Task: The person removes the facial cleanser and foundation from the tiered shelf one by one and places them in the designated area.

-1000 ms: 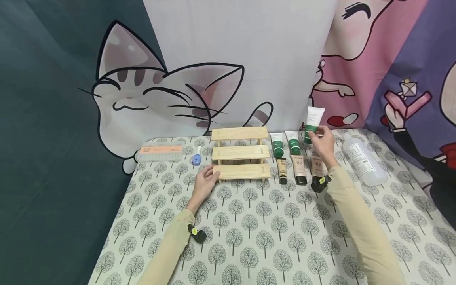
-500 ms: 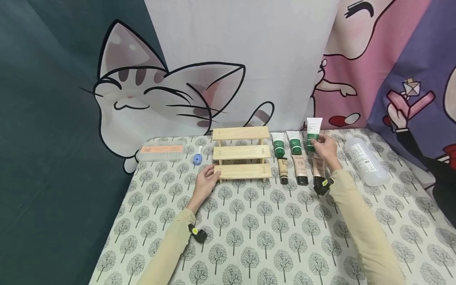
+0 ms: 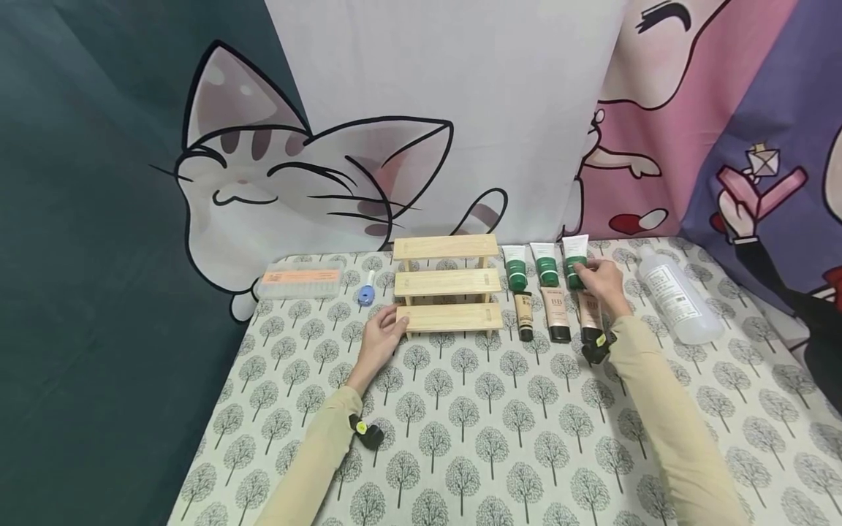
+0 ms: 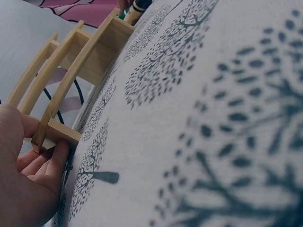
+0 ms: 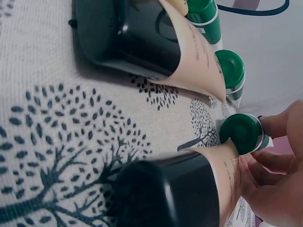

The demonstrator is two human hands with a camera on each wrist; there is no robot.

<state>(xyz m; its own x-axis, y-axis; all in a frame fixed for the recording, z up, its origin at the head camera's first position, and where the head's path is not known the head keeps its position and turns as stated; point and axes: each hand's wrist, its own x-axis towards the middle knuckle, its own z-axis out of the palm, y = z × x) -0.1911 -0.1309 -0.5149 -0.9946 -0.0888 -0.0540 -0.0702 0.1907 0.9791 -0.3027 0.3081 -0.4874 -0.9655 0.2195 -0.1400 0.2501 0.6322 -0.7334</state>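
My right hand [image 3: 601, 283] pinches a white and green squeeze tube [image 3: 575, 256] near its green cap, at the right end of the back row. Two like tubes, a middle one [image 3: 545, 263] and a left one [image 3: 515, 267], lie beside it. In the right wrist view the held tube's green cap [image 5: 240, 133] sits between thumb and fingers, close to a pink BB cream tube [image 5: 226, 172]. My left hand [image 3: 379, 337] grips the left end of the lowest step of a three-step wooden stand [image 3: 449, 317]; the left wrist view shows thumb and fingers around that end [image 4: 47, 127].
In the front row lie a small tan tube [image 3: 523, 314] and two pink BB tubes, one of them in the middle [image 3: 556, 313]. A clear bottle [image 3: 680, 296] lies at right. On the left are a clear plastic case [image 3: 299, 280] and a small blue object [image 3: 366, 292].
My right hand has lowered the white and green tube from above the table to the back row, beside the other two. My left hand stays on the wooden stand.
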